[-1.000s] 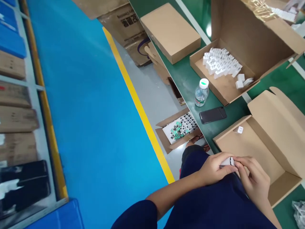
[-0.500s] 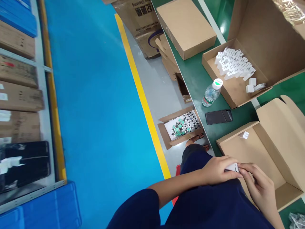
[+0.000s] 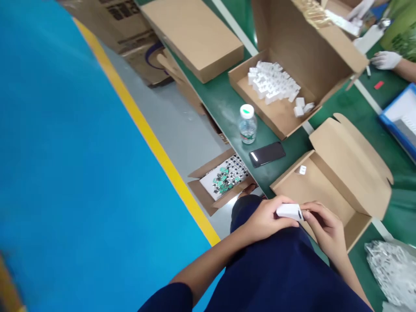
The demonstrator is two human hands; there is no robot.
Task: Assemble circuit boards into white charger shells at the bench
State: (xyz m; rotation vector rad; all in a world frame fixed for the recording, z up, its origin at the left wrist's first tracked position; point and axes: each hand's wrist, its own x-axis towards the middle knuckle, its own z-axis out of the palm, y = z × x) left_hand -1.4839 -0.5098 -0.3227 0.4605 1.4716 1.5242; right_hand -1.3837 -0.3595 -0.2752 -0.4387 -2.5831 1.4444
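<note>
My left hand (image 3: 264, 219) is closed round a small white plastic part (image 3: 289, 211), held over my lap at the table's near edge. My right hand (image 3: 323, 227) pinches the same part at its right end. Just behind the hands stands an open cardboard box (image 3: 328, 190) with one small white piece (image 3: 302, 170) lying in it. Farther back, another open box (image 3: 279, 117) holds several white parts (image 3: 273, 82) in rows.
A water bottle (image 3: 247, 125) and a dark phone (image 3: 267, 154) lie on the green table (image 3: 224, 104). A closed flat carton (image 3: 195, 34) sits beyond. A floor box (image 3: 221, 180) holds small green and black parts. Another person's gloved hand (image 3: 386, 60) is at far right; a plastic bag (image 3: 391, 268) lies near right.
The view swung right and tilted, bringing another person's gloved hand and a blue tray into sight. Both hands stay on the white part, which now shows more fully.
</note>
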